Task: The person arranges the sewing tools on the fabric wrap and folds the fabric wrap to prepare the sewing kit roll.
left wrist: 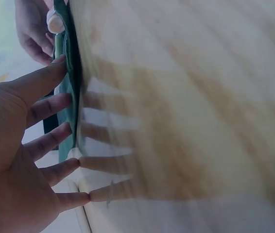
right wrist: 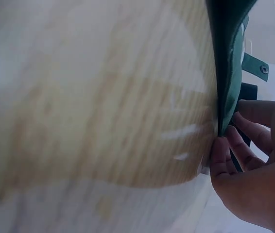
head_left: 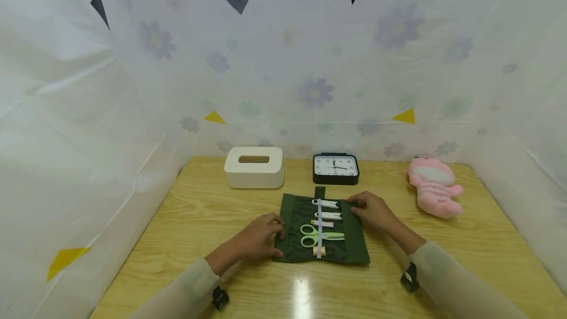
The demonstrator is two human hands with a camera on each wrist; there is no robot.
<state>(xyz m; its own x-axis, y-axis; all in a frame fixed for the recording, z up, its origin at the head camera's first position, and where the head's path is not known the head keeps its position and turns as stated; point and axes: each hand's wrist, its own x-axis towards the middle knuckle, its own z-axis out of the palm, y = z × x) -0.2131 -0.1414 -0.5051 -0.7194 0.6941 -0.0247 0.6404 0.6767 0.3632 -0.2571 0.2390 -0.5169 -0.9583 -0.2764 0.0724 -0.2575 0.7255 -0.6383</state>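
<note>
A dark green fabric sewing kit (head_left: 356,240) lies unfolded on the table. A pale elastic band (head_left: 319,230) runs across its inside over green-handled scissors (head_left: 332,236), two white snip-like tools (head_left: 328,204), a small pinkish piece (head_left: 328,224) and a yellowish spool (head_left: 323,251). At the kit's left edge, my left hand (head_left: 257,240) touches the flap with spread fingers, thumb near the front corner. My right hand (head_left: 376,214) pinches the far right corner between thumb and curled fingers. A snap strap (right wrist: 255,67) sticks out from the far side.
Behind the kit stand a white tissue box (head_left: 254,178) and a black-framed clock (head_left: 335,179). A pink plush toy (head_left: 431,196) lies at the back right. Pale patterned sheeting (head_left: 274,68) encloses the wooden table (head_left: 186,220) at the back and sides.
</note>
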